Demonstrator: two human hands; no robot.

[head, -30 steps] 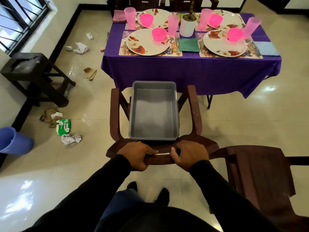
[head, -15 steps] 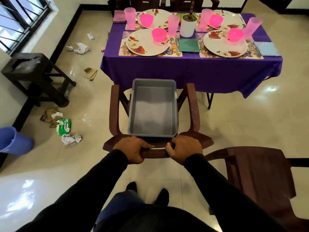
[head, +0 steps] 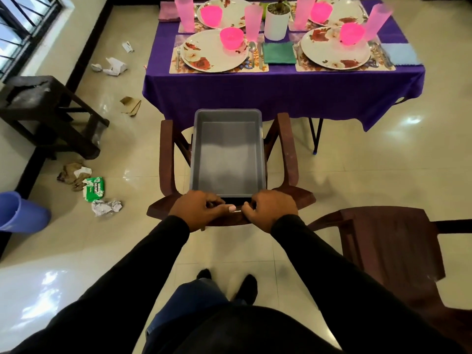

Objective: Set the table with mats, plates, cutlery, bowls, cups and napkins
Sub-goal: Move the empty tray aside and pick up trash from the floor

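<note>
**Both hands on the chair back, table laid beyond**

Head view: the left hand [head: 201, 212] and right hand [head: 270, 210] each clench the top rail of the dark brown plastic armchair [head: 288, 154] — its seat is hidden under an empty grey plastic tub [head: 227, 152]. Far plates are cut off by the frame's edge. A green packet [head: 94, 188] on the glossy cream tiled floor [head: 370, 169] bears unreadable white writing. The purple-clothed table [head: 281, 90], far centre, carries floral plates [head: 212, 53], pink bowls and cups.

- Your left hand [head: 201, 211] is knuckles up, fingers curled tight in a grip.
- Your right hand [head: 271, 209] matches it just beside, thumbs pointing inward.
- Both black-sleeved arms reach straight forward.
</note>
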